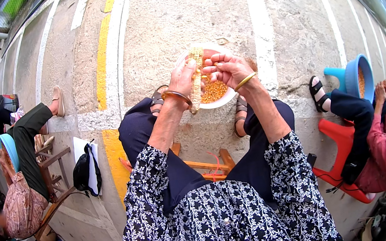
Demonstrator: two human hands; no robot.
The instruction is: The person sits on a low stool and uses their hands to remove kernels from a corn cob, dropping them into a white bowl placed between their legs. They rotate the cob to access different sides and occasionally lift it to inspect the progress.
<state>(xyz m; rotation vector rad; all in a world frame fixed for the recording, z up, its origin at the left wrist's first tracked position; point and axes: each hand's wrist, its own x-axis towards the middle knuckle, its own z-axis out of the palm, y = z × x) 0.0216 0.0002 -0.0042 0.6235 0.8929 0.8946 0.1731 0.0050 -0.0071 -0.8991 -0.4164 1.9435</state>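
My left hand (183, 79) is closed around a long, pale corn cob (197, 83), which is held lengthwise over a white basin (225, 100). Most of the cob's visible side is bare of kernels. Just right of the cob is my right hand (228, 68), its fingers curled and partly spread, with what looks like a loose kernel (216, 64) at the fingertips. Below both hands, orange-yellow corn kernels (214, 89) lie in the basin. The basin stands between my sandalled feet.
At the right, a person sits on a red plastic stool (339, 144) near a blue basin (366, 75) of kernels. Another person at the left holds a light blue basin (9, 146). A wooden chair (55, 165) and a black bag (87, 172) stand left of me.
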